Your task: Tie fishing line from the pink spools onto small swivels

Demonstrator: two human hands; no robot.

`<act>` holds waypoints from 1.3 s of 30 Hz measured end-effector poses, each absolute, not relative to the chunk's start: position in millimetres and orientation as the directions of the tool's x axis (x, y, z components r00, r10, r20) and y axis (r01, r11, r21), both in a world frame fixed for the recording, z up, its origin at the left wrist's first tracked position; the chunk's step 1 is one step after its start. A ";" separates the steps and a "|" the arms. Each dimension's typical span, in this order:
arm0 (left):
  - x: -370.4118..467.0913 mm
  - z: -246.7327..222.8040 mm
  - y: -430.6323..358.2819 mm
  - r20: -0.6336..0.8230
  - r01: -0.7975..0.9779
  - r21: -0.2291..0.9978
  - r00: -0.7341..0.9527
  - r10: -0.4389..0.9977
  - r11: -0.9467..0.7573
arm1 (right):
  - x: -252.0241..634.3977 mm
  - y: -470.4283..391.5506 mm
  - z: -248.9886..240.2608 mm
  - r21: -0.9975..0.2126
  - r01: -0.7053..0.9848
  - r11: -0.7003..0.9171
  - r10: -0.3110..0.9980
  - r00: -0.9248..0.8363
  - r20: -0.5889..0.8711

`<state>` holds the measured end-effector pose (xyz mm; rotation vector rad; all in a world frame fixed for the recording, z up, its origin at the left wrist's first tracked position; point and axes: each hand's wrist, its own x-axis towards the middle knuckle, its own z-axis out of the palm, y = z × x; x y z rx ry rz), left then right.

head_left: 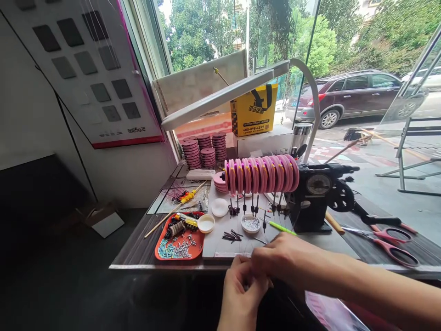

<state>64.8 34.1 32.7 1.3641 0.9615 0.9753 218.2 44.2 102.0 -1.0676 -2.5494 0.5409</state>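
My left hand [241, 287] and my right hand [280, 257] meet at the table's front edge, fingers pinched together. What lies between the fingertips is hidden or too small to make out. Faint thin lines run down towards them from a row of pink foam spools [262, 174] mounted on a black hand-cranked winder [312, 197]. Dark weights [264, 223] dangle below the spools. Just beyond my hands, on a grey board [215, 246], are short dark tubes [232, 236], a white dish of tiny shiny pieces [251, 224] and a green-handled tool [280, 227].
An orange tray [159, 252] of small metal parts stands left, with a white lid [206, 224] over its edge. Scissors [392, 243] lie right. Stacked pink spools [191, 154], a yellow bag [255, 110] and a white lamp [223, 94] are behind.
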 end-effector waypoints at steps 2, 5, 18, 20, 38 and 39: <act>67.5 36.0 30.2 0.177 0.108 0.973 0.218 0.960 -0.204 | 215.7 48.3 99.0 -0.479 0.644 0.596 0.780 -0.607 0.153; 73.1 38.0 23.7 0.496 0.293 0.813 0.105 0.862 -0.503 | 214.1 51.4 97.3 -0.534 0.676 0.507 0.847 -0.507 0.162; 72.7 21.2 34.3 0.810 0.345 0.388 0.315 0.495 -0.855 | 220.7 52.4 107.1 -0.759 0.618 0.206 0.906 -0.414 -0.091; 73.4 21.5 32.3 0.786 0.297 0.461 0.301 0.541 -0.836 | 222.7 54.5 111.2 -0.775 0.596 0.209 0.890 -0.445 -0.102; 81.3 32.6 17.9 -0.049 -0.090 0.991 0.425 0.904 0.096 | 220.9 -6.8 110.8 -0.515 0.683 0.517 0.840 -0.519 0.156; 81.9 33.4 17.1 0.002 -0.057 0.998 0.404 0.915 0.023 | 220.4 -7.0 107.1 -0.476 0.702 0.530 0.831 -0.541 0.127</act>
